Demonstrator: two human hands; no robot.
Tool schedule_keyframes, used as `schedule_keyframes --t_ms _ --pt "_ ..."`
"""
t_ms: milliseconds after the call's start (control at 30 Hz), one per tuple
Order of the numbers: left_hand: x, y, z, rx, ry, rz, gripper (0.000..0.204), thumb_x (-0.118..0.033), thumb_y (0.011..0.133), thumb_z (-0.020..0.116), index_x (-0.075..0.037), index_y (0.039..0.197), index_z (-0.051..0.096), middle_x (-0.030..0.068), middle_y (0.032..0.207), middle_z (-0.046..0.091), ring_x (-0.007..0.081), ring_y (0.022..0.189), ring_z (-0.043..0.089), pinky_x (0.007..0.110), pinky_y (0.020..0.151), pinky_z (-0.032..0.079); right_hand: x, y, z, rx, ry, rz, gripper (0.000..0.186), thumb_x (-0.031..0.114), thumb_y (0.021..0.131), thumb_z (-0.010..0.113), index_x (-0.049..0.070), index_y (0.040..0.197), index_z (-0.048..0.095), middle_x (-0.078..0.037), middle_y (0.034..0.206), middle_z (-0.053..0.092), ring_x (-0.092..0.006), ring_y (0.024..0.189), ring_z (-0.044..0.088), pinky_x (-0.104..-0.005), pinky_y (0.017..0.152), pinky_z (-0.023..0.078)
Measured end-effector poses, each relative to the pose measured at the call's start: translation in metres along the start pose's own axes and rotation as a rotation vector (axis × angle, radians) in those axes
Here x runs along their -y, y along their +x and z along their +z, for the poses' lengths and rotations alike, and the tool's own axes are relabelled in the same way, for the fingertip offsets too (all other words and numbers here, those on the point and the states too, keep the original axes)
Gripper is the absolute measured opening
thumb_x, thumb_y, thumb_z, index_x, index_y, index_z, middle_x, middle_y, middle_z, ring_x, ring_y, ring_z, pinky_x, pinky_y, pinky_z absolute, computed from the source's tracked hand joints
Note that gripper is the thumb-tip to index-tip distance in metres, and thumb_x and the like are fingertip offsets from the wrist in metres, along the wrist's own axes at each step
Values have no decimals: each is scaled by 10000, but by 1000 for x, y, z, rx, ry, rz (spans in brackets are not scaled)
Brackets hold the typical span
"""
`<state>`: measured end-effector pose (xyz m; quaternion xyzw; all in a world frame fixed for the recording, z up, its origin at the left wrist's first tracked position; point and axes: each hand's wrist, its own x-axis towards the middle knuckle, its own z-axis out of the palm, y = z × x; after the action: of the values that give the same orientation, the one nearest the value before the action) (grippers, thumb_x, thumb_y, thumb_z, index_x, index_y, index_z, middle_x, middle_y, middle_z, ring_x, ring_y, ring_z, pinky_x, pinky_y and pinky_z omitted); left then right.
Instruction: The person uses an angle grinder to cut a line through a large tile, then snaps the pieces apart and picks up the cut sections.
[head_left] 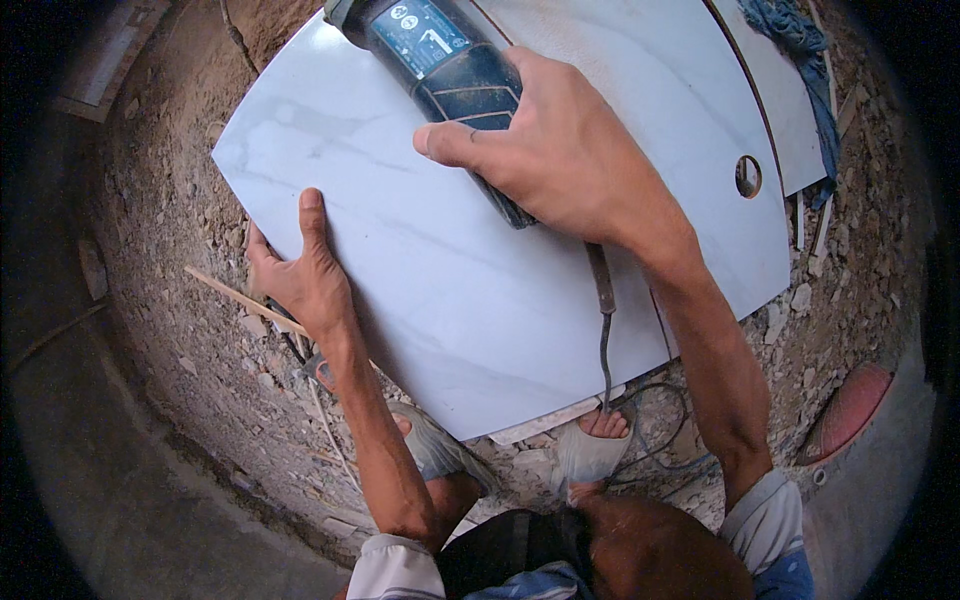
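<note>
Rubble (180,280) and loose dirt cover the ground, giving way to grey floor (80,450) at the lower left, and on this rough bed lies a white marbled tile (450,330). It spans the middle of the view, in front of the person's feet (600,425), probably so that both hands can get at it from above.

The right hand (575,150) is closed round the body of a dark blue power tool (465,100), thumb on the near side, fingers mostly hidden behind; a whole-hand wrap likely suits such a thick, heavy body. Its head runs out of view at the top, and its cord (606,350) trails back toward the feet, clear of the left hand.

The left hand (305,275) is half open at the tile's left edge, thumb on top, fingers past the rim, seemingly to steady it; whether they clamp from below, I cannot tell. Beneath that wrist lies a stick (245,300). Right of the tool, near the far edge, is a round hole (747,177), with a blue cloth (825,100) beyond.
</note>
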<state>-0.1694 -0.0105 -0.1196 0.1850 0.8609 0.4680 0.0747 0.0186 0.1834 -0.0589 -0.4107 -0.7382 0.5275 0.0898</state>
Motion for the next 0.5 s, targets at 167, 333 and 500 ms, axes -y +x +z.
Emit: schedule_keyframes --t_ms 167,333,500 --pt "-2 0 0 -6 27 -13 792 -361 970 911 141 1476 567 236 1370 691 287 1231 684 389 1090 534 1 -3 -2 14 -9 39 595 429 906 863 -85 1171 724 -145 854 751 -218 741 711 -387 733 589" --pt "-4 -1 -1 -1 13 -16 793 -368 974 906 143 1478 566 237 1363 691 289 1222 687 390 1081 540 0 -7 0 16 -6 40 611 437 900 865 -84 1184 722 -144 859 754 -218 735 710 -384 730 591" --pt "0 0 -1 -22 82 30 796 -482 975 880 115 1438 631 201 1351 732 277 1193 703 385 1066 550 1 -12 -3 12 0 32 610 437 897 865 -76 1194 723 -140 863 756 -219 749 714 -380 742 591"
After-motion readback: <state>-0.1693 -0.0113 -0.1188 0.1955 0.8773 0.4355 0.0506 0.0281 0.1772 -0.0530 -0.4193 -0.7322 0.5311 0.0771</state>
